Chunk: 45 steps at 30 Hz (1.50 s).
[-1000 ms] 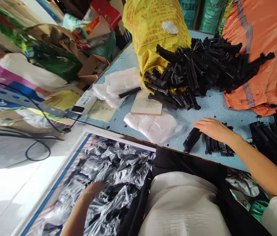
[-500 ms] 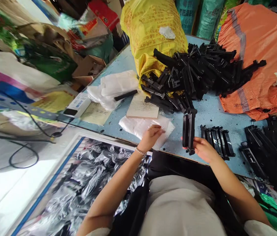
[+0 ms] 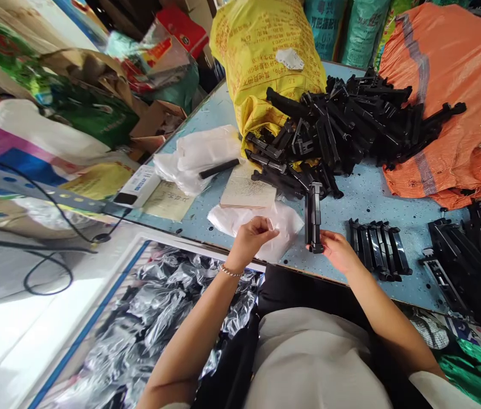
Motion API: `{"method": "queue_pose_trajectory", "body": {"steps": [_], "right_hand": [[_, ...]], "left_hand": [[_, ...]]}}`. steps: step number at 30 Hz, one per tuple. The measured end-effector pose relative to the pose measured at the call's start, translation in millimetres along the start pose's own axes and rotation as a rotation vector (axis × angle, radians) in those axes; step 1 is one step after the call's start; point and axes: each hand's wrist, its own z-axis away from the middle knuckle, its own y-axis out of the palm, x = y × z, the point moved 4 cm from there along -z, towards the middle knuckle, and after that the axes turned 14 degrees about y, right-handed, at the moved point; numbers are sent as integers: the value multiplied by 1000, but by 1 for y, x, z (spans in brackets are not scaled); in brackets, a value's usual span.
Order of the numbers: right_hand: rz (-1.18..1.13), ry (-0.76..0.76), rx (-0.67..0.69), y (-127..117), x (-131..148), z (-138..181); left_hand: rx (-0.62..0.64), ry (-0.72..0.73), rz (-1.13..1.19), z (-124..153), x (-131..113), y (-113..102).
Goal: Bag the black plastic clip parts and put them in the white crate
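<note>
My right hand [image 3: 338, 251] grips the near end of a stack of long black plastic parts [image 3: 312, 216], held upright above the blue table [image 3: 364, 199]. My left hand [image 3: 252, 237] pinches the top clear plastic bag of a white pile [image 3: 285, 224] lying at the table's near edge. A row of several black parts [image 3: 379, 250] lies flat just right of my right hand. A big heap of the same black parts [image 3: 343, 128] fills the middle of the table.
A yellow woven sack [image 3: 261, 51] stands behind the heap, an orange sack [image 3: 445, 85] lies at the right. More black parts [image 3: 471, 255] pile at the far right. A box of bagged parts [image 3: 172, 318] sits below left. A second bag pile [image 3: 202, 153] and a card [image 3: 247, 190] lie on the table.
My left hand came up from the box below and took hold of a bag on the pile. My right hand lifted a stack of black parts off the table and moved it left.
</note>
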Motion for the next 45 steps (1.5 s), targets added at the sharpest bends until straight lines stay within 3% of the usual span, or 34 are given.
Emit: {"method": "queue_pose_trajectory", "body": {"steps": [4, 7, 10, 14, 19, 21, 24, 28, 32, 38, 41, 43, 45], "right_hand": [[32, 26, 73, 12, -2, 10], [36, 18, 20, 22, -1, 4], [-41, 7, -55, 13, 0, 0], [-63, 6, -57, -12, -5, 28], [-5, 319, 308, -7, -54, 76], [-103, 438, 353, 0, -75, 75], [-266, 525, 318, 10, -90, 53], [-211, 414, 306, 20, -73, 25], [-222, 318, 247, 25, -57, 21], [-312, 292, 202, 22, -70, 23], [-337, 267, 231, 16, -74, 25], [-334, 234, 234, 12, -74, 28], [-320, 225, 218, 8, -73, 32]], "left_hand": [[157, 88, -97, 2, -5, 26], [112, 101, -148, 8, -10, 35], [39, 269, -334, 17, -23, 29], [196, 483, -618, 25, -28, 32], [168, 446, -582, 20, -19, 38], [184, 485, -558, 21, -21, 39], [238, 610, -604, 31, -31, 38], [341, 729, -642, 53, -50, 34], [318, 773, -570, 68, -66, 35], [415, 902, -411, 81, -81, 54], [258, 820, -472, 78, -71, 44], [153, 736, -669, 73, -60, 35], [138, 674, -857, 67, -49, 31]]}}
